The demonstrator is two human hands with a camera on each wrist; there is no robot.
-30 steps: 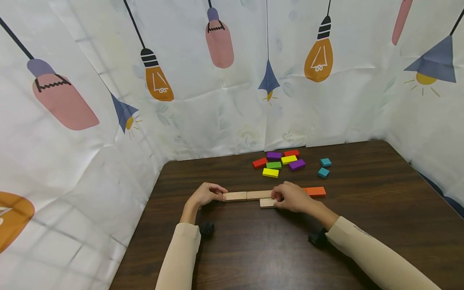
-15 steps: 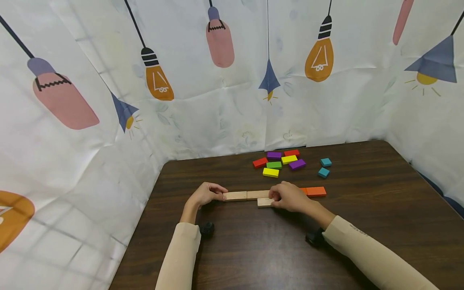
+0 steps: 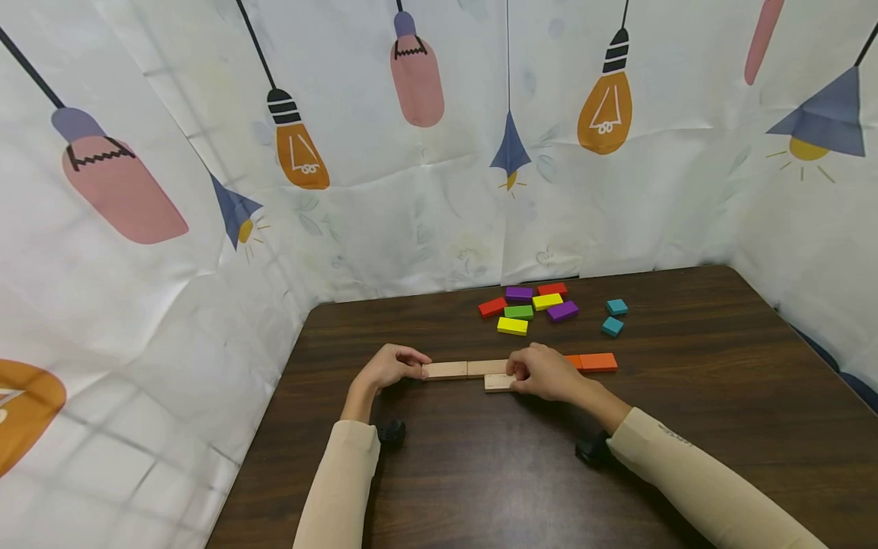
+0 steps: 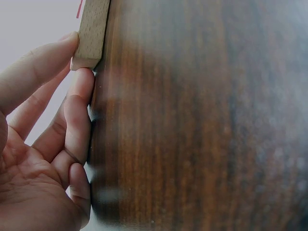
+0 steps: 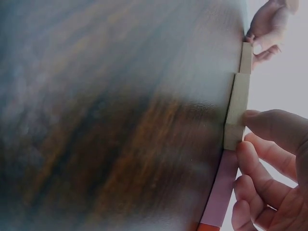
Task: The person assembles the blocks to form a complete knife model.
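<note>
1 small change over the last second: a slight slide of the front wooden block (image 3: pixel 498 383) toward the left of the frame, guided by the right hand (image 3: pixel 545 372), with a little more orange now exposed past the knuckles. No visible shift meanwhile in the left hand (image 3: pixel 391 367), nor among the loose pieces farther up. Pinches the front wooden block by its right part, between right thumb and fingertips, a little below and right of the frame's centre. Holds, at lower centre-left, the left-end wooden block (image 3: pixel 445 371) by its outer end, likewise pinched between left thumb and fingertips, seemingly to steady the row. Next along, end to end: a middle wooden block (image 3: pixel 487 368), then, partly hidden by the right hand, a stretch ending in an orange block (image 3: pixel 598 362); in the right wrist view, also a pink block (image 5: pixel 221 192) between wood and orange. Cannot tell contact from a narrow gap between front block and row. Suggests, as a judgement, fine positioning along the row rather than a finished placement, given no sign of release. Untouched at upper right of the dark table (image 3: pixel 439 473): 7 coloured blocks (image 3: pixel 518 313) and 2 teal blocks (image 3: pixel 613 327).
</note>
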